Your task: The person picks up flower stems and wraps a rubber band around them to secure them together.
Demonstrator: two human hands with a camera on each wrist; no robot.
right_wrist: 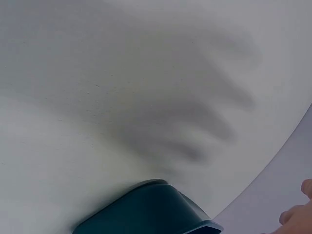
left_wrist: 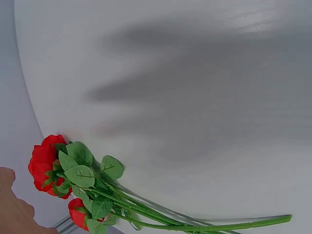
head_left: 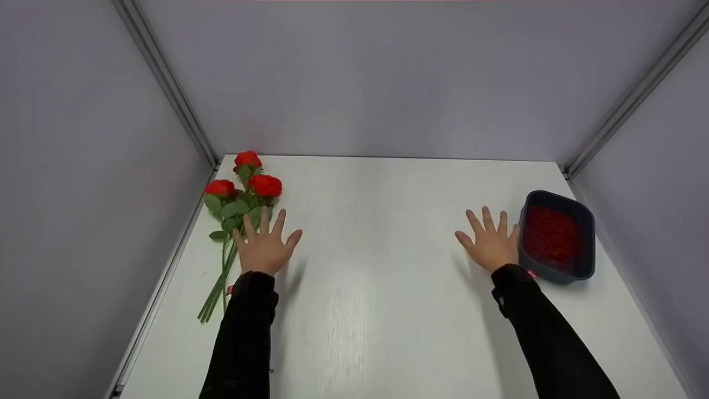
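Head view: white wood-grain table [head_left: 376, 288] was boxed in by grey panel walls on three sides, with wide bare room between the hands. Left hand [head_left: 266, 246] hovered flat, fingers spread and released, holding nothing, just beside the red artificial roses [head_left: 243, 188] at the left edge. Their long axis ran near-to-far, blooms pointing to the back wall, green stems [head_left: 219, 288] toward the person. Right hand [head_left: 490, 244] was also spread and slack, just beside the dark rounded-rectangle plastic tub [head_left: 587, 221] of red petals [head_left: 551, 235] near the right edge.

Left wrist view: roses [left_wrist: 46, 161] with matte leaves and thin smooth stems [left_wrist: 219, 225] lay along the table edge; hand shadow fell on bare tabletop.

Right wrist view: tub [right_wrist: 146, 209] corner, smooth dark teal; fingertips [right_wrist: 297, 217] barely visible.
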